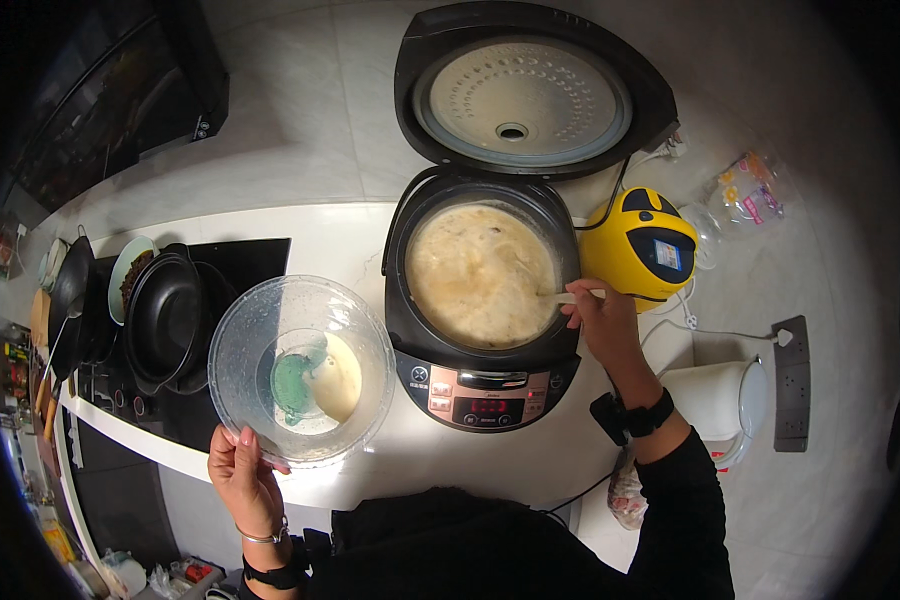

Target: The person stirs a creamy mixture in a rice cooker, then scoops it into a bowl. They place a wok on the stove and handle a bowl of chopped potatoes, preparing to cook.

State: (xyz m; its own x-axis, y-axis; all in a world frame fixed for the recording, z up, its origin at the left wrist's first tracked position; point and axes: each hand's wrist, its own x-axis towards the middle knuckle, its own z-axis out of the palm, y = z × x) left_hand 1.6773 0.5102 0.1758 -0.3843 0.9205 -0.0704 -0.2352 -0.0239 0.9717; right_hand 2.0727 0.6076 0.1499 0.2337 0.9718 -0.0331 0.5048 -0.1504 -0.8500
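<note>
My left hand [246, 469] grips the near rim of a round clear plastic bowl [251, 330], tilted slightly, with some milky liquid and a green patch at its bottom. To its right a black Midea rice cooker [487, 375] stands with its lid [525, 97] raised. Its pot is filled with a pale, creamy liquid [480, 270] with a few darker bits. My right hand [596, 315] holds the handle of a light-coloured utensil [562, 298] at the pot's right edge; the utensil's far end is hidden in the liquid.
Black pots [163, 322] and a light green bowl of dark food [131, 259] stand around the black cooktop [262, 259] on the left. A yellow appliance [652, 240], a white kettle [709, 401], a power strip [791, 382] and a plastic bag [746, 191] are at the right.
</note>
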